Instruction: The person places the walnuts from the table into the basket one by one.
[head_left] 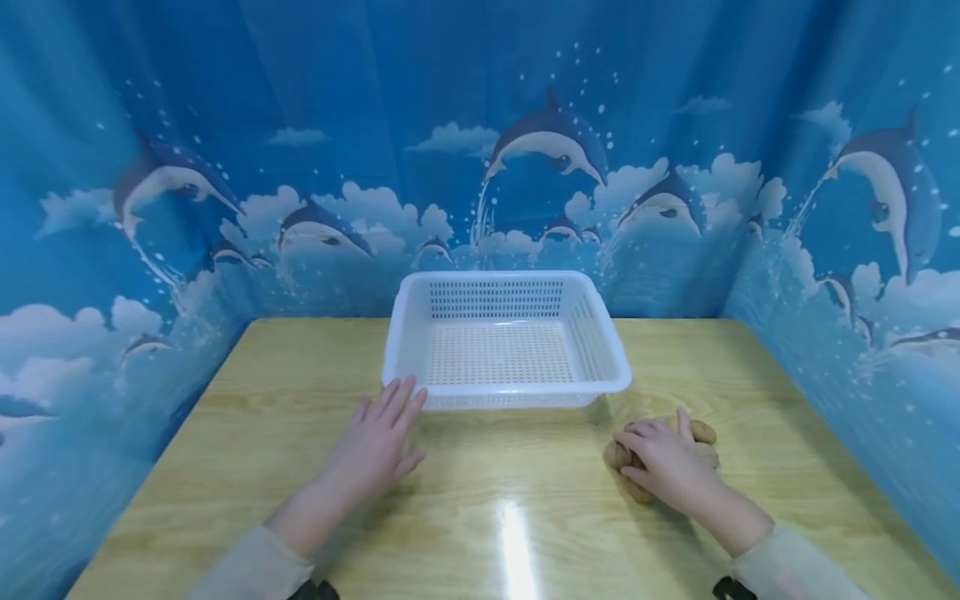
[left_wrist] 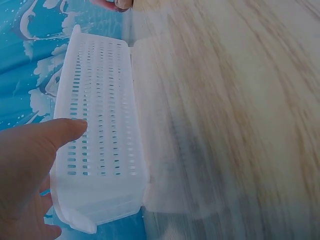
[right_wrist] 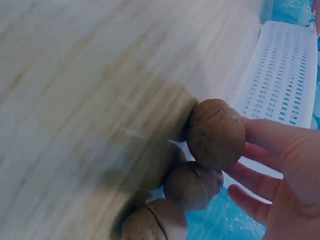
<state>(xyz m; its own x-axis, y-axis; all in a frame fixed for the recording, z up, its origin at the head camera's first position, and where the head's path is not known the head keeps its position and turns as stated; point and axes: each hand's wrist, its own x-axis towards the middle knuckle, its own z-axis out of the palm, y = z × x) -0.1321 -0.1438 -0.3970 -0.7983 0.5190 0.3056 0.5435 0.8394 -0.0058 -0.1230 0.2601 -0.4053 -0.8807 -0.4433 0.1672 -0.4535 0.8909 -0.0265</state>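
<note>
My left hand (head_left: 371, 450) reaches forward with spread, straight fingers. Its fingertips overlap the near left corner of a white plastic basket (head_left: 495, 389), and in the left wrist view its thumb (left_wrist: 65, 131) lies across the slotted side. Off to the right, my right hand (head_left: 667, 462) is over a small group of brown potatoes (head_left: 702, 431). Thumb and fingers close around one cracked, roundish potato (right_wrist: 215, 132) in the right wrist view. Beside it sit a darker potato (right_wrist: 192, 185) and another split one (right_wrist: 155, 222). The palm hides part of the group in the head view.
The basket stands at the back middle of a light wooden table (head_left: 465, 475), its slotted inside showing bare. A blue curtain (head_left: 420, 83) printed with dolphins and clouds surrounds the table at the back and sides.
</note>
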